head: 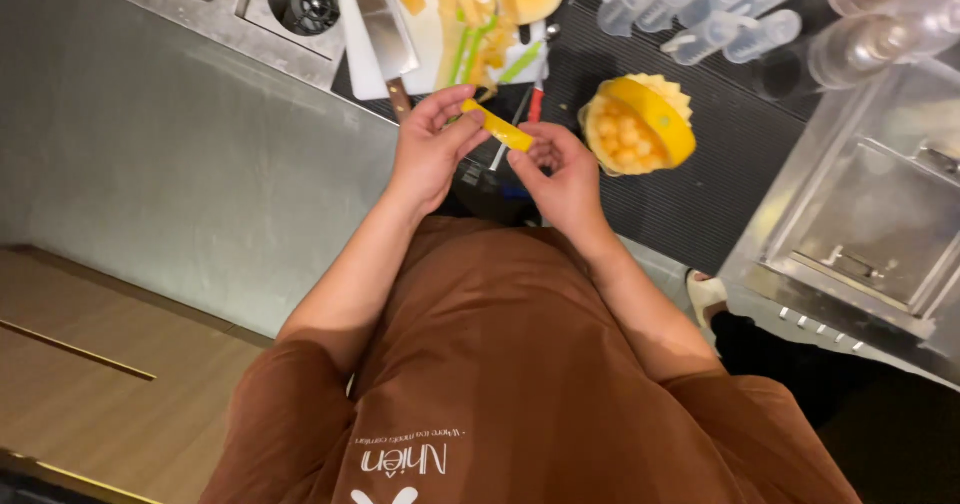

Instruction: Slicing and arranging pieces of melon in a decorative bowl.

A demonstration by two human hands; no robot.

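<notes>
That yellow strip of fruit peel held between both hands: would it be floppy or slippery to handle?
The yellow strip probably bends somewhat: it is thin, yet spans straight between the left hand and right hand. Freshly cut fruit nearby suggests it may be moist and slippery.

Held between both hands, above the counter edge: a narrow yellow strip of melon rind (497, 126); left hand (432, 144) pinching its left end, right hand (562, 172) at its right end; just right of the hands, on a black ribbed rubber mat (700, 199), a yellow carved melon-shell bowl (640, 124) with round melon balls (622, 139) in it; behind the hands, a white plastic cutting board (365, 74) bearing a broad steel cleaver (385, 29) on its left and melon scraps (480, 4) on its right; farther right at the back, clear plastic squeeze bottles (700, 9) lying on the mat; far right, a steel tray (860, 224); left of the board, a round black drain strainer (312, 2) set in the steel worktop (180, 144).
</notes>
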